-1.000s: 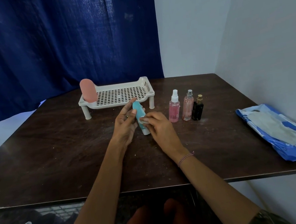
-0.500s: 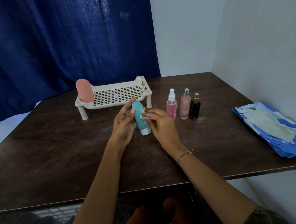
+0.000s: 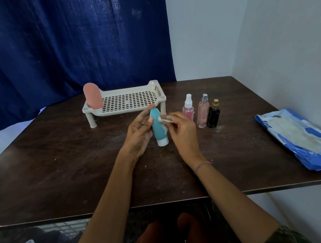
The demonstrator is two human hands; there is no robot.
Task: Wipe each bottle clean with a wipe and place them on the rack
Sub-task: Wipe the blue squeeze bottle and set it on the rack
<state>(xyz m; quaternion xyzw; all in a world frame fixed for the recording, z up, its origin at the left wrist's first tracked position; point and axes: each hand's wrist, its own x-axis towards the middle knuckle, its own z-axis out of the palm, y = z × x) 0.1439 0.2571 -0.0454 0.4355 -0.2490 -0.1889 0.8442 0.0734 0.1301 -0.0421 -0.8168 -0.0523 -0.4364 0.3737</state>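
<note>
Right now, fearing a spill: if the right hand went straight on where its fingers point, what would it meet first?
Probably the teal bottle in the left hand; the wipe in the right hand touches it.

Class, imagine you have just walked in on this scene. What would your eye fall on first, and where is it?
First, the two hands at mid-table: the left hand holds a teal bottle cap-down while the right hand presses a small wipe on it. Behind them a pink bottle stands at the left end of a white rack; a blue wipe pack lies far right.
</note>
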